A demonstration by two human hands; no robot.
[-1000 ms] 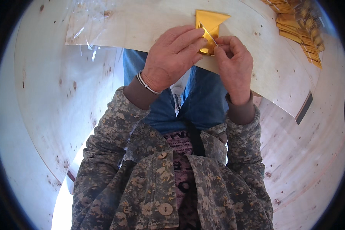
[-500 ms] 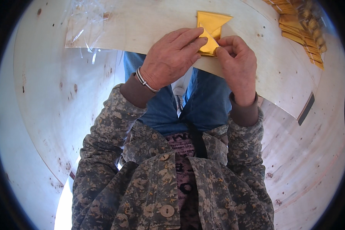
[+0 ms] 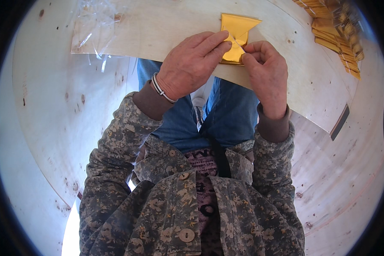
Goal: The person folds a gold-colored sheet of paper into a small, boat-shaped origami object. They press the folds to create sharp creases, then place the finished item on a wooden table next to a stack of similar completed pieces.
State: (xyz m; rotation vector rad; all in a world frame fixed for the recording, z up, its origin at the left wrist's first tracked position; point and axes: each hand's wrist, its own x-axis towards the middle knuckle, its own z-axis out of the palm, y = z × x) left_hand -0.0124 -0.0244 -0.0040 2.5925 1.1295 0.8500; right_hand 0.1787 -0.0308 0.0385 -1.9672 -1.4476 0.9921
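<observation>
A sheet of shiny gold foil paper [image 3: 240,25], folded with slanting creases, lies on the wooden board near its front edge. One pointed corner sticks out at the upper right. From the left, my left hand [image 3: 198,57] holds the paper down, its index and middle fingertips pressing on the middle; the thumb is mostly hidden. My right hand [image 3: 266,70] pinches the lower right edge between thumb and curled fingers. A slanting folded edge runs between the two hands' fingertips.
Bundles of folded gold paper [image 3: 335,40] lie at the far right of the board [image 3: 158,30]. Crumpled clear plastic wrap [image 3: 96,30] sits at the far left. A dark strip [image 3: 340,122] is at the board's right corner. My legs in jeans [image 3: 175,123] are below the front edge.
The gold paper and my right hand have shifted very slightly right and down. The lower right flap lies a little differently under my right fingers. My left hand stays nearly in place.
</observation>
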